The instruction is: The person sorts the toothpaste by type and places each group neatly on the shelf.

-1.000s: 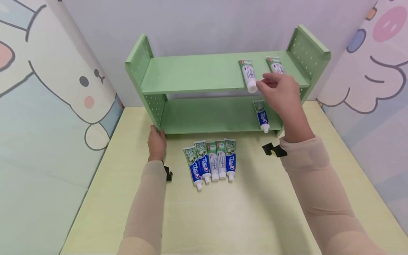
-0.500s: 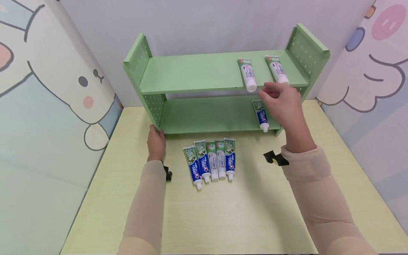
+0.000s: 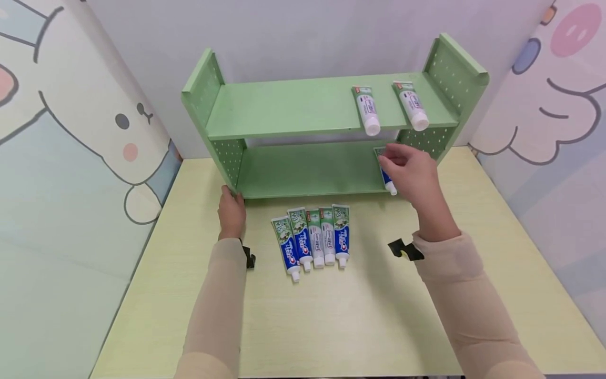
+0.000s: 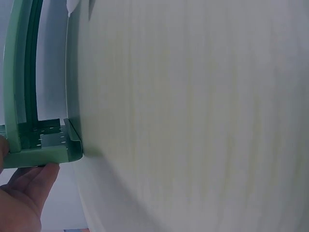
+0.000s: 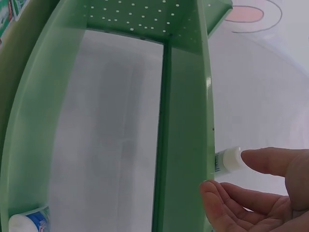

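Observation:
My left hand (image 3: pixel 232 215) grips the lower left corner of the green two-tier shelf (image 3: pixel 284 108). The left wrist view has its thumb and fingers (image 4: pixel 43 186) on either side of the end panel. In front of the shelf's right part is my right hand (image 3: pixel 411 173), thumb and fingers apart with nothing between them. It overlaps a blue-green toothpaste tube (image 3: pixel 389 184) on the lower tier, hiding part of it. Two white-green toothpaste tubes, one left (image 3: pixel 367 110) and one right (image 3: pixel 412 105), lie on the upper tier, caps forward. The right wrist view puts a white cap (image 5: pixel 232 158) near my thumb.
Several toothpaste tubes (image 3: pixel 314 239) lie side by side on the pale wooden table (image 3: pixel 307 326) in front of the shelf, caps toward me. Cartoon-printed walls stand on the left (image 3: pixel 71 173) and right (image 3: pixel 563 173), with a plain wall behind.
My right hand has come down from beside the upper-tier tubes to the lower tier's front, uncovering the right upper tube. The left hand stays at the shelf corner.

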`<state>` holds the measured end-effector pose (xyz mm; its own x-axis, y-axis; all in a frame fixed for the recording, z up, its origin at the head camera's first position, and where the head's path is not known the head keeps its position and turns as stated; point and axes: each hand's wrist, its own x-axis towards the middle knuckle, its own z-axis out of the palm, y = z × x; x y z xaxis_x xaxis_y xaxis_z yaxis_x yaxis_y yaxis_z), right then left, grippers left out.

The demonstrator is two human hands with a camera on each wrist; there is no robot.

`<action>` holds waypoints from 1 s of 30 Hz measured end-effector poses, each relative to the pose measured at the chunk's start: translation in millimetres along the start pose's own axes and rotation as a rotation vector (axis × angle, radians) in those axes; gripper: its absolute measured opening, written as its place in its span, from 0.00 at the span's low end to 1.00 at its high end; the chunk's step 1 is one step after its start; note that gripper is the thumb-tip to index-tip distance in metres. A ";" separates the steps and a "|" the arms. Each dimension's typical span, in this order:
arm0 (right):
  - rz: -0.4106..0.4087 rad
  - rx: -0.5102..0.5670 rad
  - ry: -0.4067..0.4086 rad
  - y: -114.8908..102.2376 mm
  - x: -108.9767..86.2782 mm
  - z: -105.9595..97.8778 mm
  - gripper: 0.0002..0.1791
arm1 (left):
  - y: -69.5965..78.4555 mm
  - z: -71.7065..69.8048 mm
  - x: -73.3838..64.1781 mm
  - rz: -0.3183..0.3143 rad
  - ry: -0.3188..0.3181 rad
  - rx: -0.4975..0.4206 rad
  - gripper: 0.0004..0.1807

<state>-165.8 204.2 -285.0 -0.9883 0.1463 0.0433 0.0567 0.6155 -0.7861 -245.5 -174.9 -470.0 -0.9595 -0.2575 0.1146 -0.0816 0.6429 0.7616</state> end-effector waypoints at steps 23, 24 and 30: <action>-0.024 -0.008 -0.104 46.6 -5.7 46.9 0.24 | -2.9 1.2 3.0 -0.019 -0.025 -0.012 0.21; -0.025 -0.010 -0.106 48.5 -5.5 48.9 0.24 | -2.7 1.1 3.0 -0.022 -0.026 -0.014 0.21; 0.011 -0.011 -0.147 61.8 -5.2 62.0 0.26 | -2.1 1.1 4.3 -0.026 -0.024 -0.014 0.21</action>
<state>-165.9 193.5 -372.0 -0.9977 0.0386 -0.0562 0.0680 0.6228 -0.7794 -249.8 -176.5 -471.7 -0.9632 -0.2567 0.0795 -0.1031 0.6263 0.7727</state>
